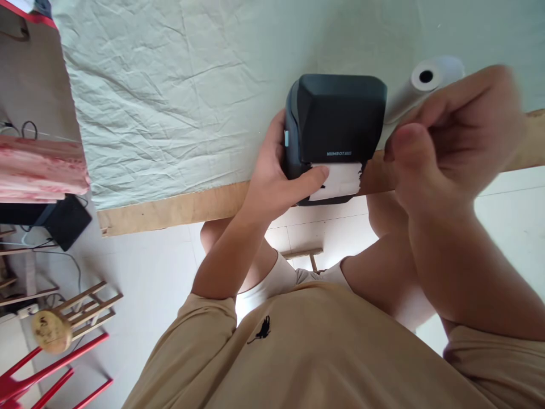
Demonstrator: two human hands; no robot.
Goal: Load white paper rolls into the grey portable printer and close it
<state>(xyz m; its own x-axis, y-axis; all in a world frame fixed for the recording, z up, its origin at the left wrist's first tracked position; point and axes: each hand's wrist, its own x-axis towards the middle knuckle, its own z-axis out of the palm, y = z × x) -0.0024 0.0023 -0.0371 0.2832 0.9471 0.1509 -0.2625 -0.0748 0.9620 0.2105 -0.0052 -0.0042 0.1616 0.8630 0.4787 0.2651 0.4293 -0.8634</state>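
Note:
A dark label printer (340, 119) marked NIIMBOT rests at the table's near edge. My left hand (281, 176) grips its left side, the thumb lying on a white paper strip (340, 182) that comes out under the cover. My right hand (451, 136) is raised to the right of the printer, its fingers curled and blurred; whether anything is between them is hidden. Behind that hand, a white paper roll (411, 94) with a black core lies on the table, partly covered by it.
A pale green cloth (170, 102) covers the table, whose wooden edge (179, 213) runs in front of my legs. On the floor at left are a wooden stool (51, 331), red stool legs (55, 372) and a black box (68, 221) with cables.

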